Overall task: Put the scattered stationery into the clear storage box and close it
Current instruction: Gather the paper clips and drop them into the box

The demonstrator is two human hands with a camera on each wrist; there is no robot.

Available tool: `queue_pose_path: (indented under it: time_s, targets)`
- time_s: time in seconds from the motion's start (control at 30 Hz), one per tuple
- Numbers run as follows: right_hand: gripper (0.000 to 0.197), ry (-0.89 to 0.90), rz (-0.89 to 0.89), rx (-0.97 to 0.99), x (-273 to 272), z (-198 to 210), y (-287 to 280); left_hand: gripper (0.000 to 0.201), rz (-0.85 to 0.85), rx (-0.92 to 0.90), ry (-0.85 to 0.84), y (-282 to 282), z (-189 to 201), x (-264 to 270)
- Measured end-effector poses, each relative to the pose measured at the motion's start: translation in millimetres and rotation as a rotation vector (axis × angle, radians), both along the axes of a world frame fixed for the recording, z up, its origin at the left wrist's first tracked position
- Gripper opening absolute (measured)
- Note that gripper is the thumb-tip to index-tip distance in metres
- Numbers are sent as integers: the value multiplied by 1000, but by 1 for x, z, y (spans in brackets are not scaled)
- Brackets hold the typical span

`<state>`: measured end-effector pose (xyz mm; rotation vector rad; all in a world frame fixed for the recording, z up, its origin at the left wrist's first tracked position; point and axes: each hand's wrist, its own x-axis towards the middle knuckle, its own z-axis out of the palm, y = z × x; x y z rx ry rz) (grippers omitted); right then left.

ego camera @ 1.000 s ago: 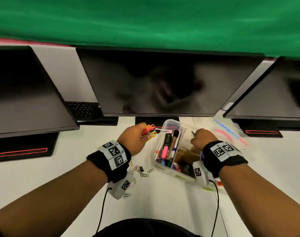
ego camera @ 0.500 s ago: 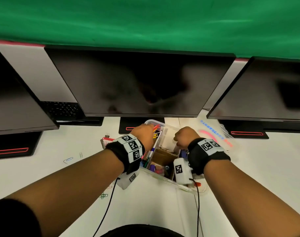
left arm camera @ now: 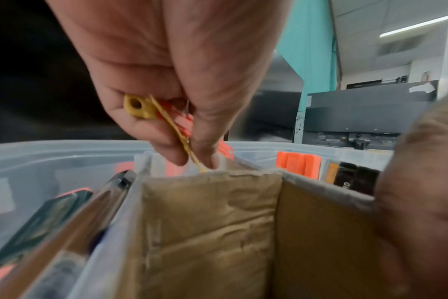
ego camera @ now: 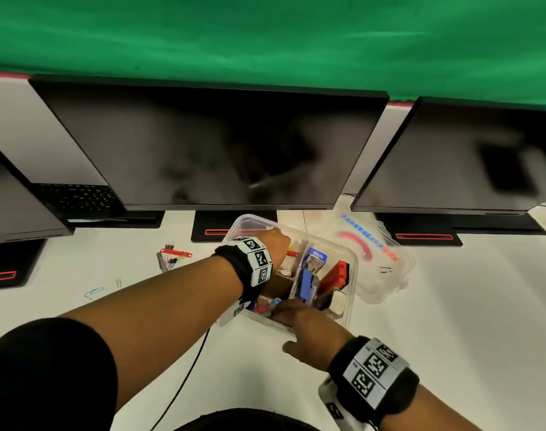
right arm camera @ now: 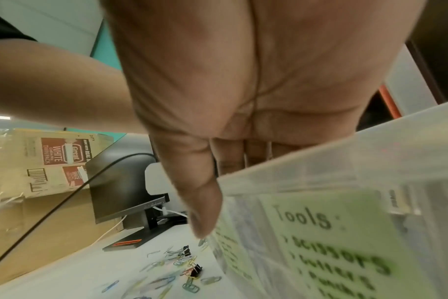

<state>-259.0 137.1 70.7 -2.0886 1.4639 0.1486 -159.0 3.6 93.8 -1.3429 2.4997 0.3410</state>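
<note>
The clear storage box (ego camera: 353,290) stands open on the white desk, with pens, a blue tool and a red-orange tool in its compartments. My left hand (ego camera: 277,244) hovers over its far left part. It pinches a yellow and red plastic file fastener (left arm camera: 164,119) just above a cardboard divider (left arm camera: 207,218). My right hand (ego camera: 293,321) grips the box's near rim, thumb (right arm camera: 200,202) outside the wall and fingers inside. A green label (right arm camera: 333,232) reading "Tools" shows through that wall. The clear lid (ego camera: 380,275) lies right of the box.
A red fastener and binder clip (ego camera: 175,253) and loose paper clips (ego camera: 94,292) lie left of the box; more clips (right arm camera: 182,263) lie beside its near corner. Three dark monitors (ego camera: 212,144) and a keyboard (ego camera: 75,197) line the back of the desk.
My left hand carried the fasteners from left of the box to over its compartments. My right hand moved from the far part of the box to its near rim.
</note>
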Motion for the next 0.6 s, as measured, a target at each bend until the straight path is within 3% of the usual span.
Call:
queue_pose_path:
  time_s: [0.13,0.33,0.47,0.6]
  targets:
    - [56,-61,-10,-24,-2,-5,2,41,68,68,97,-1,-5,4]
    - [40,52,-45,-57,9,2,-8,43,144,129,318,1,-4,27]
    - [27,113,-61,-144,32,18,-18,42,200,87,467,1,4,65]
    - [23,3,-1,-208,71,25,-29,34,311,26,498,1,3,130]
